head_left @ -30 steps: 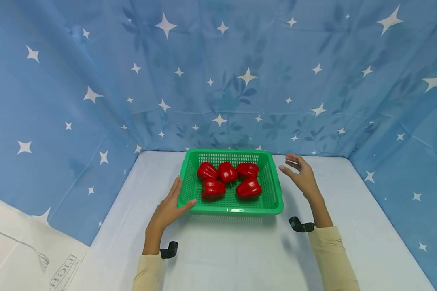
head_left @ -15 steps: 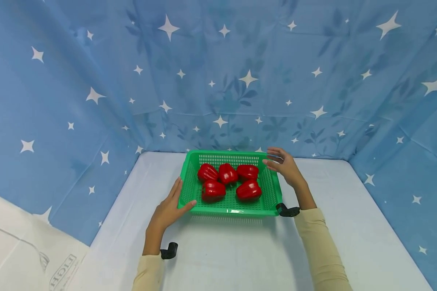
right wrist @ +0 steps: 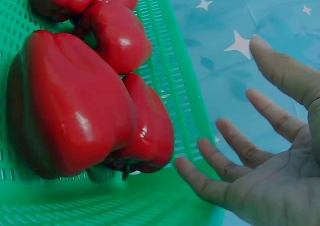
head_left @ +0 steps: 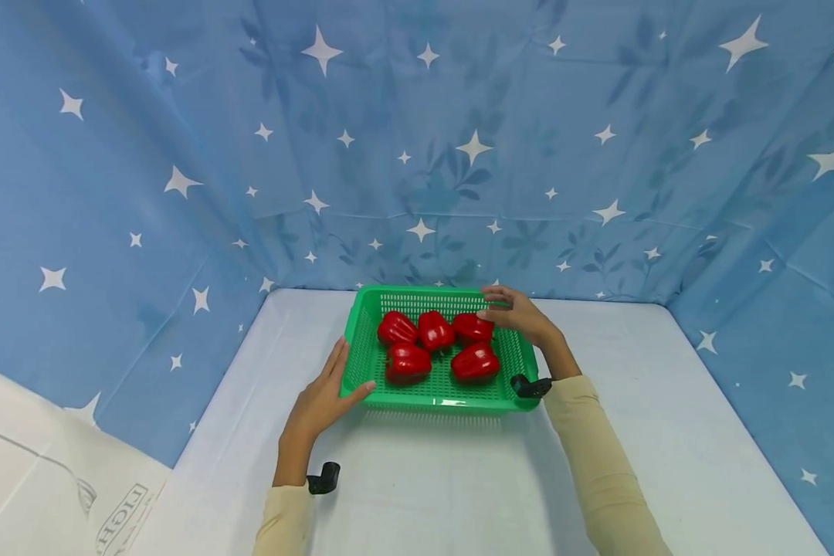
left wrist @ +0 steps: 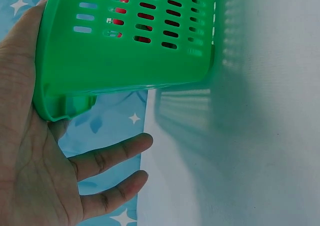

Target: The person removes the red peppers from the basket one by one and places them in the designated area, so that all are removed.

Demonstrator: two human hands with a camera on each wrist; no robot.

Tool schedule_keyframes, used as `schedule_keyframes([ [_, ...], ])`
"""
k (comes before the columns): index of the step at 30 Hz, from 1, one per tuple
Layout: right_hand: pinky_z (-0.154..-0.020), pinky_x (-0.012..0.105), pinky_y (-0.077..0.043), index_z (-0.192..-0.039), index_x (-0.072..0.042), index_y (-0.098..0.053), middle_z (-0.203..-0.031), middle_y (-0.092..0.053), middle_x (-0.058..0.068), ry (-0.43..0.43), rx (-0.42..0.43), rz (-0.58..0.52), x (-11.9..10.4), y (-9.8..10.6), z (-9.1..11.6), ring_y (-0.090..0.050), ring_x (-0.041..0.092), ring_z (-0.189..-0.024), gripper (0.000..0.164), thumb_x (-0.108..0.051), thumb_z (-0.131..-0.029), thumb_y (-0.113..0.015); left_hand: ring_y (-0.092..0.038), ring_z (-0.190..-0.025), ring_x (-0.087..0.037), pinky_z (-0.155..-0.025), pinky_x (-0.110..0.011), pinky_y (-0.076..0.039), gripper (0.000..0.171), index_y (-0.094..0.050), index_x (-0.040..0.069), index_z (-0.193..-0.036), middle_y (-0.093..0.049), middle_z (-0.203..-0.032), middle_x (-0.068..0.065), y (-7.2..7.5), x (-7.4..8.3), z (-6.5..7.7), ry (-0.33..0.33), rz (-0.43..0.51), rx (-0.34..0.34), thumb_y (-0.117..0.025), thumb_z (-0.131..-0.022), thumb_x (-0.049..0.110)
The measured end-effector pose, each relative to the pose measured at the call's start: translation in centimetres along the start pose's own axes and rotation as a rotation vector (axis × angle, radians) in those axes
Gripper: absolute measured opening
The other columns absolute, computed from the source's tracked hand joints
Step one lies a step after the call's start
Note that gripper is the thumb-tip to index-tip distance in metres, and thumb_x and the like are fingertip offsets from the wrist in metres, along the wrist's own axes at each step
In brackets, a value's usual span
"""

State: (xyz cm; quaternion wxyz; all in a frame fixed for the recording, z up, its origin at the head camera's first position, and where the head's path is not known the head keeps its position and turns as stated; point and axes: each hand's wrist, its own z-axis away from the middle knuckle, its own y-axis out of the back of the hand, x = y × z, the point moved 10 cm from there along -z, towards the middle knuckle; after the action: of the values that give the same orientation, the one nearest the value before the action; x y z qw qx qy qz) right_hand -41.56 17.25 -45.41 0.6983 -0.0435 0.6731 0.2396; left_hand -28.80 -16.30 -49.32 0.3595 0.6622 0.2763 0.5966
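A green plastic basket (head_left: pixel 403 404) holds several glossy red bell peppers, two of them in the front row. My left hand (head_left: pixel 318 401) rests against the basket's left side, fingers straight along the rim and thumb over the front left corner; its lower fingers (left wrist: pixel 112 158) stand spread apart below the rim in the left wrist view. Over the basket's back right part hovers my right hand (head_left: pixel 523 315), fingers spread and holding nothing. Its fingertips overlap the back right bell pepper (head_left: pixel 469 330) in the head view. The front right bell pepper (right wrist: pixel 70 106) looms large in the right wrist view.
The basket stands on a white-covered table (head_left: pixel 431 486). Behind and beside it hangs a blue curtain (head_left: pixel 417 154) with white stars. A white printed sheet (head_left: pixel 62 471) lies at the lower left. Both wrists carry small black cameras (head_left: pixel 323 478).
My right hand has moved left from outside the basket's right edge, across the rim, to above the back right bell pepper. The left hand, basket and peppers have stayed put.
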Motion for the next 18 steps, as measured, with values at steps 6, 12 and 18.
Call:
schedule_keyframes([
  [6,-0.11,0.063,-0.032,-0.149,-0.004,-0.035,-0.153,-0.032,0.024,-0.084,-0.008,0.049,1.5,-0.6,-0.8,-0.038,0.043,-0.137,0.067,-0.021,-0.093,-0.067,-0.044,-0.136,-0.04,-0.097,-0.064,-0.045,0.097,-0.006,0.024,-0.159,-0.002,-0.166,0.007,0.0,0.0,0.0,-0.005,-0.009,0.002,-0.05,-0.087,0.072],
  [12,-0.111,0.062,-0.032,-0.148,-0.007,-0.037,-0.154,-0.029,0.024,-0.136,-0.005,0.076,2.5,-1.0,-1.3,-0.033,0.044,-0.14,0.065,-0.023,-0.093,-0.068,-0.045,-0.136,-0.04,-0.097,-0.064,-0.044,0.097,-0.006,0.025,-0.159,-0.003,-0.166,0.008,-0.2,-0.1,0.0,-0.002,-0.01,0.003,-0.051,-0.087,0.072],
  [18,-0.107,0.062,-0.037,-0.148,-0.007,-0.037,-0.153,-0.029,0.025,-0.14,0.006,0.108,3.1,-1.3,-1.7,-0.032,0.044,-0.139,0.065,-0.022,-0.093,-0.068,-0.046,-0.134,-0.041,-0.097,-0.065,-0.044,0.097,-0.007,0.023,-0.159,-0.003,-0.166,0.007,-0.1,0.0,0.0,-0.006,-0.01,0.006,-0.051,-0.087,0.071],
])
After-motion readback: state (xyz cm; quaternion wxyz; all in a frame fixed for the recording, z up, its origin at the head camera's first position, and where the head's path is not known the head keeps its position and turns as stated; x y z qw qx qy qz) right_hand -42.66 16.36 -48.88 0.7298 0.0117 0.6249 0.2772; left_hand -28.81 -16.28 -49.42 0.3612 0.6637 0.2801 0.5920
